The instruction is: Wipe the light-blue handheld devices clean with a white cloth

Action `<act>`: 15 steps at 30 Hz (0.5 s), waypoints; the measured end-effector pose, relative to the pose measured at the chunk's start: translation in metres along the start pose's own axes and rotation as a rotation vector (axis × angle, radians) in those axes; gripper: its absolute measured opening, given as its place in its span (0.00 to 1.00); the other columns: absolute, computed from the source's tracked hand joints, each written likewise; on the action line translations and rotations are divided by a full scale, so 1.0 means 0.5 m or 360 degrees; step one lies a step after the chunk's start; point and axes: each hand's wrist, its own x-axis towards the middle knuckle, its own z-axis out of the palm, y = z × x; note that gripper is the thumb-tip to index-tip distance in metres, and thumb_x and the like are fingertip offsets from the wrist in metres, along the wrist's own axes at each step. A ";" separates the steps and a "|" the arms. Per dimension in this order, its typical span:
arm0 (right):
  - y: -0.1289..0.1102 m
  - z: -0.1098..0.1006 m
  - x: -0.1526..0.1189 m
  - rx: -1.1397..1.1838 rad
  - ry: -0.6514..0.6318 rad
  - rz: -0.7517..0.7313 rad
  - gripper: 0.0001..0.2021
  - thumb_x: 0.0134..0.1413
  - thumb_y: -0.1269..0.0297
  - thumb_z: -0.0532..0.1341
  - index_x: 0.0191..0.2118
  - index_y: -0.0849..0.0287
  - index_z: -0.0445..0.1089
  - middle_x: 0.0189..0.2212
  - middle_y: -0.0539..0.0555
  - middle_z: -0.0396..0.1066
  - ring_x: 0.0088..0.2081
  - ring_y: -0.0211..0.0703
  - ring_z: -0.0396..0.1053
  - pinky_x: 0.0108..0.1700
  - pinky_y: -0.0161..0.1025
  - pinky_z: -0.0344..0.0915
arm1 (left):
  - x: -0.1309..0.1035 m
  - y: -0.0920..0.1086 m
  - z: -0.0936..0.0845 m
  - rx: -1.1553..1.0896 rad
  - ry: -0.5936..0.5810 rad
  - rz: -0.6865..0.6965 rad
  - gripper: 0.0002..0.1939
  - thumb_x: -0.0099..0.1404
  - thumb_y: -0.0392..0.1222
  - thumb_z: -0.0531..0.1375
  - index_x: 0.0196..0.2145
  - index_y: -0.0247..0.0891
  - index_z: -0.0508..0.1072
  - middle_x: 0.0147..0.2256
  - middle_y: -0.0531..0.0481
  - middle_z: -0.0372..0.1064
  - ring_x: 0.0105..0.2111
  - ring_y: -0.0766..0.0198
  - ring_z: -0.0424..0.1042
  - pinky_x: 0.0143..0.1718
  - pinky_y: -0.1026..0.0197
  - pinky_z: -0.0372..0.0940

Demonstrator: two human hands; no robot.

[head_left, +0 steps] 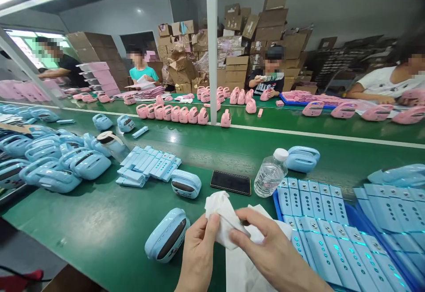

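Note:
A folded white cloth (223,221) is pinched between my two hands, just above the green table. My left hand (200,250) grips its left side, thumb on top. On its right side, my right hand (265,243) has thumb and fingers closed on the cloth. White sheets (244,270) lie under my right hand. A light blue rounded case (168,235) with a dark panel rests left of my left hand, and a second blue case (186,184) sits behind it. Behind the cloth lies a black phone (230,182).
A clear water bottle (270,173) stands by a blue tray (278,208) of light blue panels. Stacked blue panels (149,163) and piled blue cases (66,163) are at left. Pink cases (175,113) line the far side, where several people sit.

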 end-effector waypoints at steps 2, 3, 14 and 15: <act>-0.012 0.009 0.001 -0.0026 -0.0037 -0.0124 0.12 0.72 0.50 0.60 0.41 0.48 0.75 0.38 0.46 0.73 0.40 0.43 0.66 0.43 0.39 0.62 | 0.003 0.006 0.003 0.0006 0.0042 0.0028 0.21 0.63 0.62 0.70 0.39 0.40 0.82 0.30 0.54 0.71 0.34 0.64 0.68 0.34 0.67 0.67; -0.013 0.012 0.003 0.0006 0.0023 -0.0116 0.13 0.73 0.49 0.59 0.41 0.49 0.76 0.37 0.46 0.74 0.39 0.43 0.67 0.42 0.39 0.62 | 0.006 0.008 0.003 -0.0006 0.0081 0.0012 0.21 0.64 0.63 0.69 0.37 0.40 0.80 0.29 0.54 0.70 0.34 0.63 0.68 0.34 0.67 0.67; -0.021 0.005 0.016 0.0068 -0.0234 -0.0048 0.16 0.73 0.46 0.58 0.44 0.50 0.77 0.39 0.48 0.78 0.44 0.46 0.73 0.46 0.38 0.67 | -0.025 -0.016 0.025 -0.0241 -0.0020 0.0207 0.27 0.61 0.56 0.73 0.54 0.43 0.78 0.50 0.43 0.80 0.44 0.55 0.79 0.46 0.58 0.74; -0.011 0.005 0.021 0.0029 -0.0251 -0.0048 0.16 0.73 0.46 0.57 0.44 0.50 0.77 0.42 0.49 0.78 0.46 0.48 0.74 0.49 0.39 0.68 | -0.031 -0.023 0.023 -0.0194 0.0006 0.0221 0.26 0.60 0.56 0.73 0.51 0.40 0.80 0.47 0.42 0.82 0.43 0.53 0.80 0.47 0.58 0.74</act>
